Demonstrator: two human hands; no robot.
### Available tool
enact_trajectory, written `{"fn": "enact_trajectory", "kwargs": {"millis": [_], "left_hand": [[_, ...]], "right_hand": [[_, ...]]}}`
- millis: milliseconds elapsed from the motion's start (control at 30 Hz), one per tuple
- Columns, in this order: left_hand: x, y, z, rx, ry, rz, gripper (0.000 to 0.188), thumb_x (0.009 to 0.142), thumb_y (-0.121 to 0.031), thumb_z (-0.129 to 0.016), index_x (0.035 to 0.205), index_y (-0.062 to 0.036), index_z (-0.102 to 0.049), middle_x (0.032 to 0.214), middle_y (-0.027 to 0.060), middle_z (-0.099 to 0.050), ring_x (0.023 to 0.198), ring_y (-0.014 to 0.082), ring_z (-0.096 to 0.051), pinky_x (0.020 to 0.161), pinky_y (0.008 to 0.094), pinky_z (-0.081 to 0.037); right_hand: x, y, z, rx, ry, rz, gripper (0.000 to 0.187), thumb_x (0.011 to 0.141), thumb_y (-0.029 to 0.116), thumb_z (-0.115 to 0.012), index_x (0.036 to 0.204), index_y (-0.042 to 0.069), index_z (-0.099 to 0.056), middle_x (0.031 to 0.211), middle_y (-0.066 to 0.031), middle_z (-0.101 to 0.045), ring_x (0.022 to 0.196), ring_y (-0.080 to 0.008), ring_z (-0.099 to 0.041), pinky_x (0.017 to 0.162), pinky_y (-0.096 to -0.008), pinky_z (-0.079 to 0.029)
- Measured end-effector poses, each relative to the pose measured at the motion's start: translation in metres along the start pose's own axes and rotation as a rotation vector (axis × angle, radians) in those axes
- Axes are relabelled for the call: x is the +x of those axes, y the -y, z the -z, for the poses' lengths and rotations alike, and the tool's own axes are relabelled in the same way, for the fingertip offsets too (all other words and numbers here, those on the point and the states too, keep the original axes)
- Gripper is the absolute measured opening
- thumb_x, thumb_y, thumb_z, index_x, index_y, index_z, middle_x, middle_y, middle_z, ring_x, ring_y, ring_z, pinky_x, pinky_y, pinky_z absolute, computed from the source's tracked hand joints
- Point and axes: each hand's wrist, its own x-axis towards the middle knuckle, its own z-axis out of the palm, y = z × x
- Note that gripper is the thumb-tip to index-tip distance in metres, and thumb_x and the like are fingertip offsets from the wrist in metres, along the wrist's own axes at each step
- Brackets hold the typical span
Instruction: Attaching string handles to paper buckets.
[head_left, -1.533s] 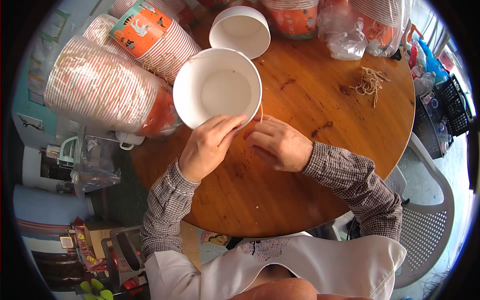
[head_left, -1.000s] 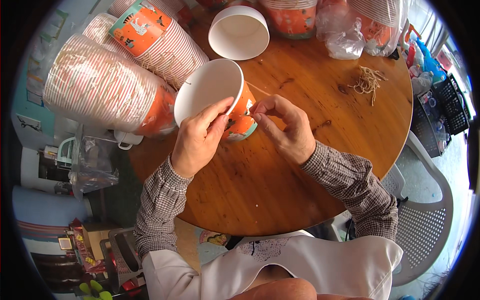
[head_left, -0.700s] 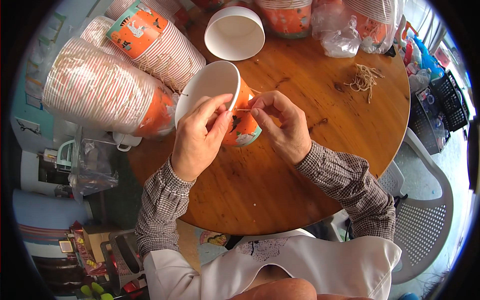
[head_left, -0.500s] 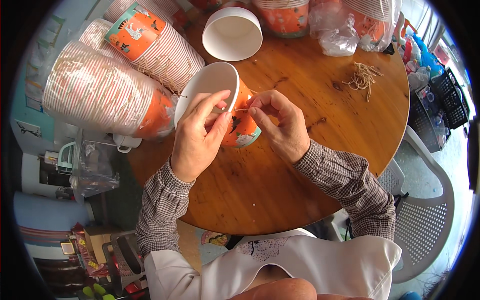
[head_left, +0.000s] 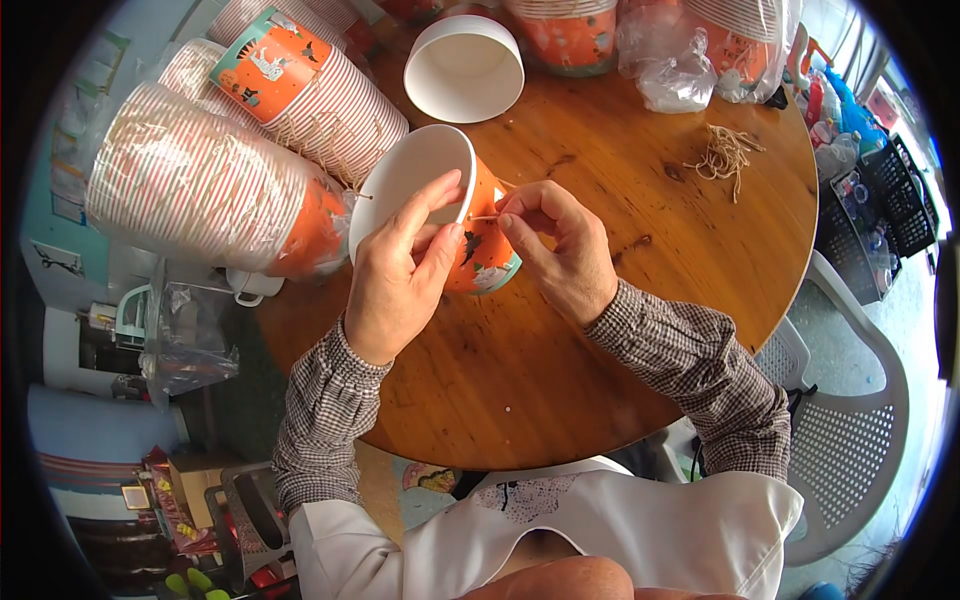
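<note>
An orange paper bucket with a white inside and a teal bottom edge lies tilted on the table, its mouth toward the upper left. My left hand holds it at the near rim, thumb by the outer wall and fingers over the opening. Against the bucket's printed side, my right hand pinches a thin tan cord between thumb and forefinger. Where the cord enters the wall is too small to make out. Another cord end with a knot sticks out at the far left of the rim.
A round wooden table carries a bagged bucket stack and another stack at left, with cords lying along it. A white-lined bucket stands behind. Right of it is a bunch of cords. A grey chair stands at right.
Almost nothing differs. My left hand's fingers have shifted very slightly at the rim, while my right hand keeps its pinch on the cord.
</note>
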Motion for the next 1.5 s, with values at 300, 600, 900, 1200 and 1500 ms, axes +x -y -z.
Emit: {"fn": "enact_trajectory", "kwargs": {"millis": [300,600,900,1200,1500], "left_hand": [[-0.002,0.003,-0.002,0.049,0.011,-0.021,0.041,0.093,0.002,-0.055,0.133,0.0000,-0.049,0.105,0.0155,-0.068,0.090,0.0171,-0.067,0.080,0.0283,-0.053],[-0.001,0.000,-0.008,-0.007,0.018,0.042,0.041,0.091,0.005,-0.056,0.131,-0.0001,-0.050,0.108,0.0154,-0.065,0.091,0.0188,-0.067,0.078,0.0292,-0.055],[0.007,0.017,-0.007,0.066,-0.082,-0.113,0.021,0.096,-0.019,-0.059,0.092,0.0016,-0.064,0.087,0.0074,-0.059,0.080,0.0188,-0.057,0.070,0.0306,-0.047],[0.007,0.012,-0.016,0.120,-0.068,-0.131,0.016,0.092,-0.011,-0.062,0.085,0.0022,-0.058,0.088,0.0089,-0.057,0.083,0.0243,-0.056,0.074,0.0343,-0.046],[0.006,0.004,-0.015,0.286,-0.089,-0.281,0.008,0.090,-0.004,-0.060,0.091,-0.0007,-0.053,0.095,0.0118,-0.054,0.092,0.0289,-0.054,0.081,0.0374,-0.045]], "right_hand": [[-0.002,0.004,-0.001,-0.099,0.025,0.093,0.009,0.087,0.004,-0.064,0.090,-0.002,-0.058,0.088,-0.0099,-0.061,0.077,-0.0172,-0.065,0.070,-0.0300,-0.054],[0.001,0.005,0.007,0.084,0.017,-0.101,0.011,0.090,0.009,-0.062,0.091,-0.001,-0.058,0.078,-0.0020,-0.061,0.071,-0.0082,-0.059,0.065,-0.0250,-0.049],[-0.003,0.010,0.013,0.211,0.133,-0.124,0.010,0.093,0.009,-0.061,0.093,0.000,-0.056,0.085,0.0000,-0.058,0.075,-0.0060,-0.054,0.070,-0.0229,-0.048],[-0.004,0.013,0.013,0.211,0.136,-0.154,0.008,0.092,0.008,-0.062,0.092,0.000,-0.058,0.083,0.0000,-0.058,0.075,-0.0064,-0.053,0.068,-0.0234,-0.047],[-0.004,0.012,0.011,0.186,0.151,-0.122,0.010,0.091,0.009,-0.065,0.091,0.001,-0.058,0.079,0.0029,-0.056,0.069,-0.0027,-0.050,0.062,-0.0207,-0.044]]}}
